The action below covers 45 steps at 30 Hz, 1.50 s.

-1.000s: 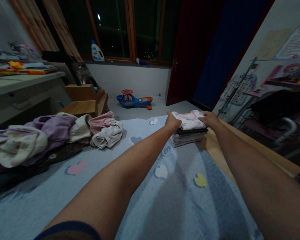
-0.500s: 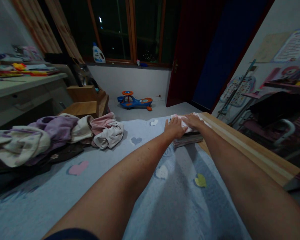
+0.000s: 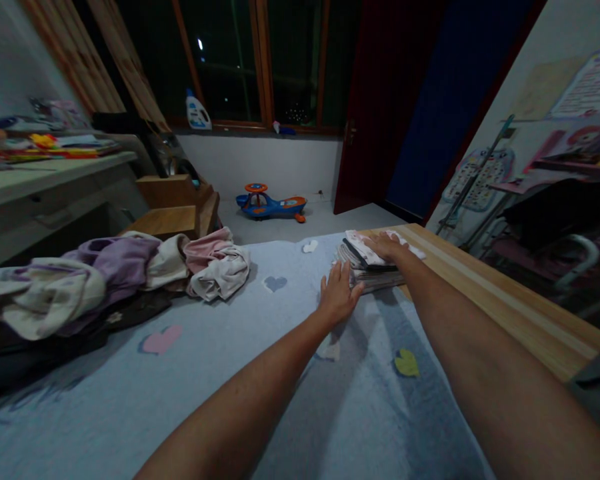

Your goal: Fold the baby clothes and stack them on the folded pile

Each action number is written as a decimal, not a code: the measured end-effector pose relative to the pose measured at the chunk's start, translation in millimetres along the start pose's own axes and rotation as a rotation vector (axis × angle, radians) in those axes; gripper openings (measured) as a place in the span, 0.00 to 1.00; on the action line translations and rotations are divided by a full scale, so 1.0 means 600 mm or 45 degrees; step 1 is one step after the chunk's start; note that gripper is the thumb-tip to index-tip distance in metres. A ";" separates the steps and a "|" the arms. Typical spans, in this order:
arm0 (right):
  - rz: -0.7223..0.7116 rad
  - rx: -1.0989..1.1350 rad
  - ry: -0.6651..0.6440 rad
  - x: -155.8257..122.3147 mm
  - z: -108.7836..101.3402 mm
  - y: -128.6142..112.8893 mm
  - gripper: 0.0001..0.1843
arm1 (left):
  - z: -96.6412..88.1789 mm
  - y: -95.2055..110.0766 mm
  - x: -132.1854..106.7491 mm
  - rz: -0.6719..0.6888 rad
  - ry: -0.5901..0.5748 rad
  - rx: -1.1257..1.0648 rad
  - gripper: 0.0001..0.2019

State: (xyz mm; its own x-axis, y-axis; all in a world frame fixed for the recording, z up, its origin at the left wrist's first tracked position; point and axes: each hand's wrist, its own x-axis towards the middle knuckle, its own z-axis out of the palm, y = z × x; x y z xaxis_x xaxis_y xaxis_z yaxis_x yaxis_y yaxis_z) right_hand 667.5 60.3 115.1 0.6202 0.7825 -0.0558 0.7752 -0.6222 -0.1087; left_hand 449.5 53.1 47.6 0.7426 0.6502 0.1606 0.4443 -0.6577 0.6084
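Observation:
A stack of folded clothes (image 3: 375, 279) rests at the far right of the blue bedspread (image 3: 260, 333), beside its wooden edge. The top piece is white with pink marks (image 3: 356, 240), and a dark folded layer shows beneath it. My right hand (image 3: 386, 247) lies flat on that top piece, fingers stretched out. My left hand (image 3: 339, 293) is at the near left side of the stack, fingers spread, its tips by the lower layers. Whether those fingertips press the cloth or the bedspread I cannot tell.
Crumpled clothes (image 3: 115, 267) in purple, cream, pink and dark cloth lie along the left. Beyond the bed are a wooden box-like piece (image 3: 167, 220) and a blue and orange ride-on toy (image 3: 273, 205). A wooden board (image 3: 485, 283) borders the right side.
My left hand has come off the top of the stack and moved down and left to its near side. My right hand stays on top, and more of the stack now shows.

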 end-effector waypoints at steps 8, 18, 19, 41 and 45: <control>0.062 0.059 -0.078 -0.015 -0.007 -0.011 0.37 | -0.034 -0.101 -0.201 0.019 -0.208 0.173 0.34; -0.023 0.204 0.152 -0.006 -0.002 0.000 0.38 | -0.165 -0.253 -0.369 -0.411 -0.123 0.576 0.32; 0.001 0.228 0.213 -0.006 -0.004 0.000 0.40 | -0.171 -0.265 -0.383 -0.441 -0.117 0.585 0.32; -0.851 0.406 -0.115 -0.319 0.260 -0.412 0.21 | -0.216 -0.309 -0.455 -0.368 0.121 0.510 0.25; -0.777 0.462 -0.122 -0.311 0.269 -0.488 0.29 | -0.221 -0.314 -0.458 -0.351 0.152 0.428 0.24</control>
State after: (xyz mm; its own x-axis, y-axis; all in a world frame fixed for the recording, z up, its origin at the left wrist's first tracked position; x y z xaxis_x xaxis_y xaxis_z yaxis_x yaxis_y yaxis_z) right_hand 305.3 100.6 -3.0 0.0622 0.9974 0.0352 0.8813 -0.0384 -0.4709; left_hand 95.3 48.7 -8.2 0.5192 0.8449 0.1285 0.7701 -0.5278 0.3583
